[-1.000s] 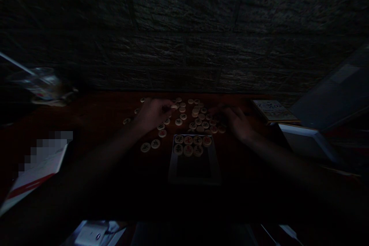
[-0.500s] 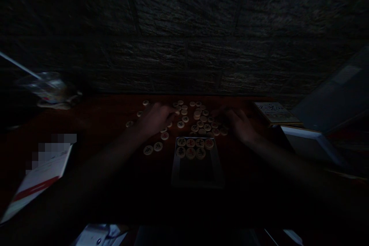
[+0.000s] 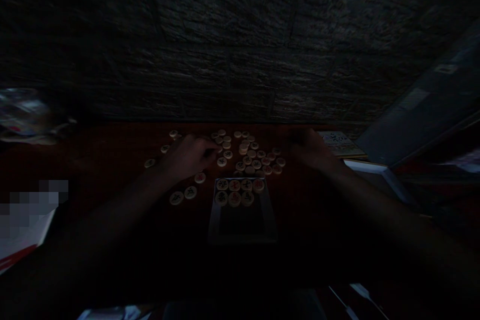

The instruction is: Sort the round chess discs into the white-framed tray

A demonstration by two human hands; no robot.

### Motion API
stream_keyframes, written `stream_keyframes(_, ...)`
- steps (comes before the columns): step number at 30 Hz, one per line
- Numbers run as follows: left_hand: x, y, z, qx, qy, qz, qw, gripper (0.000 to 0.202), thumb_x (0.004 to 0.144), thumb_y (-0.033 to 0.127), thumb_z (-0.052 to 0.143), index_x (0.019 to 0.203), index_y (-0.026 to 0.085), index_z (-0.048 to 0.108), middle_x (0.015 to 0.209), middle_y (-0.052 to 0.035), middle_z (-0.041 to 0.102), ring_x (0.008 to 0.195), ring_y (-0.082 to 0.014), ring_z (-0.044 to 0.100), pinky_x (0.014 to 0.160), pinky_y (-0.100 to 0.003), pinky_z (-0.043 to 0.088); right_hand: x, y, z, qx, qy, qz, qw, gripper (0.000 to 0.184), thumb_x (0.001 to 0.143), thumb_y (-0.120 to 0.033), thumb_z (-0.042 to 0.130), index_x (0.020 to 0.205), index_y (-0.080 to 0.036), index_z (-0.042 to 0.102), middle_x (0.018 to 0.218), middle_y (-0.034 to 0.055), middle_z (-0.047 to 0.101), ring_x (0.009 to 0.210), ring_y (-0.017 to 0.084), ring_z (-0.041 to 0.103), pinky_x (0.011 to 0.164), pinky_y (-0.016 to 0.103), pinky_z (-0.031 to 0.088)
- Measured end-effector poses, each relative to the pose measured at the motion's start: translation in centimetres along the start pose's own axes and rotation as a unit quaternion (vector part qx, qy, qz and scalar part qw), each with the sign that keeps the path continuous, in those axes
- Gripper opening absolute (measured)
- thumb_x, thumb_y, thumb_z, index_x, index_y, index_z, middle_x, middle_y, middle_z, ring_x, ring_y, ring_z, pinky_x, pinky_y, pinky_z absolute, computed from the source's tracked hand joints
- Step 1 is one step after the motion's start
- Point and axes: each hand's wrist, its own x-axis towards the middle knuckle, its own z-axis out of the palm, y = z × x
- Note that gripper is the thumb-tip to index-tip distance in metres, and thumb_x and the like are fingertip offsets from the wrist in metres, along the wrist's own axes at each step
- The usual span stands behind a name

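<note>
Round wooden xiangqi pieces with red or black characters lie scattered in the dim light, a few stacked. My left hand is among them at the left, its fingers curled, with a pale xiangqi piece at the fingertips. My right hand hovers to the right of the scattered pieces; its fingers fade into shadow, so whether they hold anything is unclear. In front, a shallow tray holds a full row of pieces at its far end and a shorter row below it.
A stone-block wall rises behind the dark reddish table. At the right are a printed box or booklet and an open box lid. On the left stand a clear plastic cup and a white-and-red paper.
The view has swung right, so things sit further left. My right hand has drawn away from the scattered pieces to the right. My left hand stays near the same pieces.
</note>
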Motion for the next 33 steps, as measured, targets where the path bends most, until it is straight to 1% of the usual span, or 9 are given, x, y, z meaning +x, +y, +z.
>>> stream_keyframes(5,0.3,0.1,-0.3,0.078,-0.026,0.019,0.996,0.031,0.093,0.029,0.053,0.102,0.023,0.081,0.112,-0.0086,0.080,0.096,-0.0269,0.076,0.083,-0.038,0.055,0.0,0.2,-1.1,-0.020,-0.105,-0.022,0.994,0.022,0.082,-0.034,0.068,0.066,-0.020,0.076,0.063,0.0021,0.071,0.060,0.019,0.063,0.054,0.029,0.040)
stream_keyframes(8,0.3,0.1,-0.6,0.100,-0.016,0.003,0.995,0.034,0.095,0.031,0.051,0.106,0.023,0.081,0.111,-0.0095,0.081,0.095,-0.0274,0.076,0.081,-0.037,0.056,-0.4,-0.4,-1.0,0.030,-0.142,-0.050,0.988,0.016,0.081,-0.032,0.068,0.076,-0.022,0.079,0.068,0.0011,0.074,0.064,0.019,0.067,0.058,0.028,0.046)
stream_keyframes(11,0.3,0.1,-1.0,0.097,0.020,-0.028,0.995,0.035,0.094,0.032,0.052,0.113,0.023,0.080,0.107,-0.0085,0.082,0.088,-0.0272,0.076,0.077,-0.036,0.056,-0.9,-0.7,-0.6,0.081,-0.162,-0.063,0.981,0.017,0.081,-0.027,0.065,0.087,-0.022,0.080,0.077,0.0020,0.078,0.071,0.021,0.072,0.064,0.030,0.052)
stream_keyframes(15,0.3,0.0,-1.4,0.002,0.095,-0.099,0.991,0.025,0.089,0.029,0.056,0.098,0.025,0.080,0.088,-0.0027,0.082,0.072,-0.0223,0.074,0.064,-0.031,0.053,-0.9,-0.2,0.3,0.091,-0.112,-0.079,0.986,0.019,0.085,-0.027,0.062,0.090,-0.022,0.080,0.085,0.0030,0.080,0.075,0.021,0.074,0.068,0.031,0.055)
stream_keyframes(18,0.3,-0.1,-1.7,-0.091,0.138,-0.169,0.972,0.022,0.087,0.027,0.056,0.090,0.024,0.077,0.077,-0.0012,0.078,0.064,-0.0207,0.071,0.055,-0.029,0.050,-0.7,0.5,0.9,0.066,-0.060,-0.079,0.993,0.022,0.085,-0.025,0.063,0.096,-0.022,0.081,0.092,0.0047,0.082,0.080,0.023,0.075,0.071,0.033,0.057)
stream_keyframes(20,0.2,-0.2,-1.9,-0.129,0.168,-0.200,0.957,0.021,0.087,0.028,0.055,0.087,0.023,0.075,0.074,-0.0011,0.077,0.065,-0.0208,0.070,0.055,-0.029,0.049,-0.7,0.6,1.0,0.062,-0.052,-0.073,0.994,0.024,0.083,-0.022,0.064,0.099,-0.022,0.082,0.099,0.0056,0.082,0.084,0.024,0.076,0.074,0.035,0.058)
stream_keyframes(25,0.2,-0.6,-2.8,-0.144,0.243,-0.183,0.942,0.023,0.088,0.029,0.052,0.079,0.021,0.072,0.081,-0.0026,0.075,0.081,-0.0220,0.069,0.068,-0.032,0.051,-1.1,0.1,1.0,0.084,-0.100,-0.112,0.985,0.021,0.077,-0.021,0.069,0.094,-0.025,0.082,0.097,0.0046,0.081,0.084,0.025,0.076,0.075,0.036,0.059)
stream_keyframes(28,0.2,-0.5,-3.2,-0.149,0.270,-0.185,0.933,0.024,0.086,0.027,0.050,0.075,0.020,0.070,0.075,-0.0024,0.071,0.079,-0.0212,0.067,0.071,-0.034,0.050,-1.3,-0.2,1.2,0.075,-0.128,-0.141,0.979,0.013,0.080,-0.025,0.072,0.088,-0.028,0.082,0.095,0.0045,0.080,0.083,0.024,0.074,0.075,0.037,0.058)
stream_keyframes(33,0.3,-0.8,-3.2,-0.140,0.277,-0.170,0.935,0.025,0.087,0.028,0.049,0.073,0.020,0.069,0.071,-0.0011,0.069,0.076,-0.0199,0.065,0.072,-0.033,0.049,-1.2,-0.3,2.0,0.070,-0.093,-0.183,0.976,0.009,0.081,-0.037,0.076,0.083,-0.030,0.081,0.099,0.0065,0.078,0.099,0.030,0.072,0.086,0.044,0.056)
